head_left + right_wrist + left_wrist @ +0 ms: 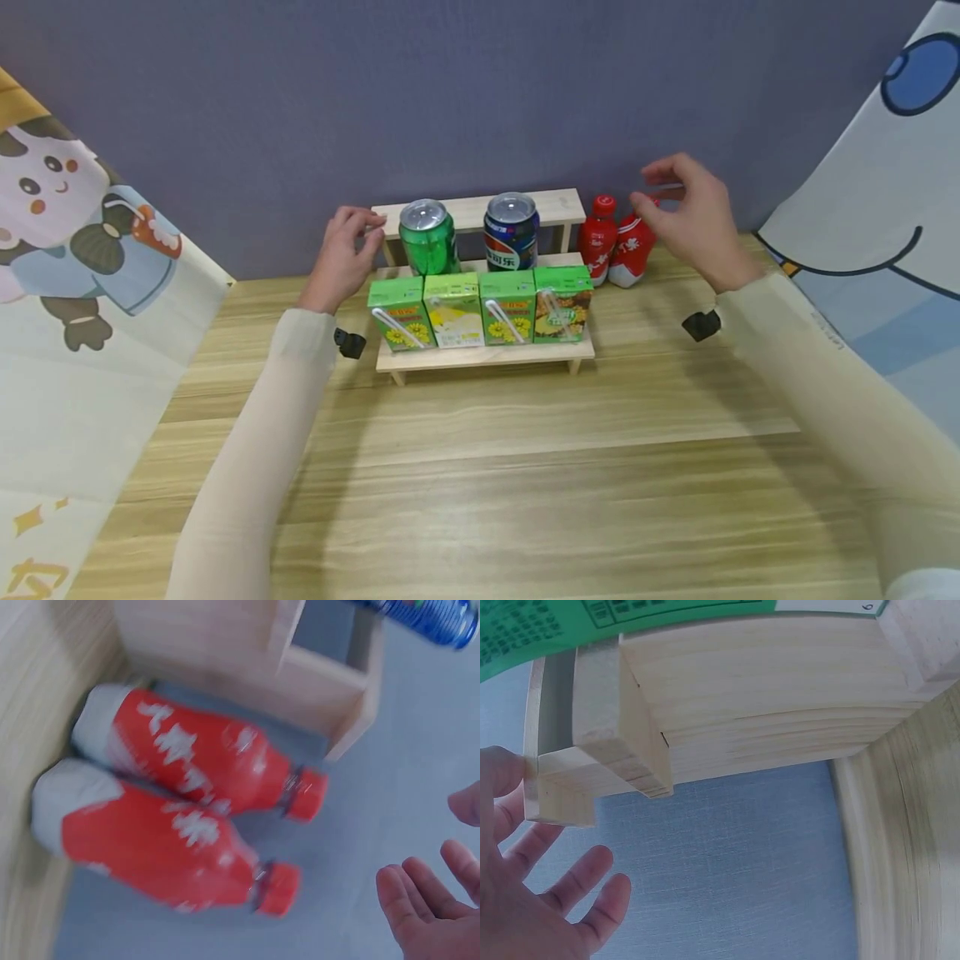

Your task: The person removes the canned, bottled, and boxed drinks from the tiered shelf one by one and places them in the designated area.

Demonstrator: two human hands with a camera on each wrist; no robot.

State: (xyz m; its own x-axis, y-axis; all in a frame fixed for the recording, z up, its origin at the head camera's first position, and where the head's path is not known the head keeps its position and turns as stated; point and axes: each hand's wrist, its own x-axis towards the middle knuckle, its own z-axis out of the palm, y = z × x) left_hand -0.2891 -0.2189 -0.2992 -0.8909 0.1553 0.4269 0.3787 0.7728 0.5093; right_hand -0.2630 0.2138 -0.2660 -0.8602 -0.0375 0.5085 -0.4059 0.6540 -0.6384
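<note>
My left hand (347, 250) hovers at the left end of a stepped wooden shelf (480, 357), beside a green can (429, 237). Its fingers are loosely curled and hold nothing. In the left wrist view, the fingers of that hand (547, 900) are spread next to the shelf's corner (765, 697). My right hand (678, 208) hangs just above two red bottles (597, 237) (632, 247) standing on the table right of the shelf, and grips nothing. The right wrist view shows both bottles (187, 757) (157, 840) blurred, with relaxed fingers (435, 900) apart from them.
A blue can (512, 231) stands beside the green one on the middle step. Several green juice cartons (480, 307) line the lowest step. The top step (555, 204) is bare. Printed banners (75, 275) hang at both sides, against a grey wall behind the wooden table (525, 483).
</note>
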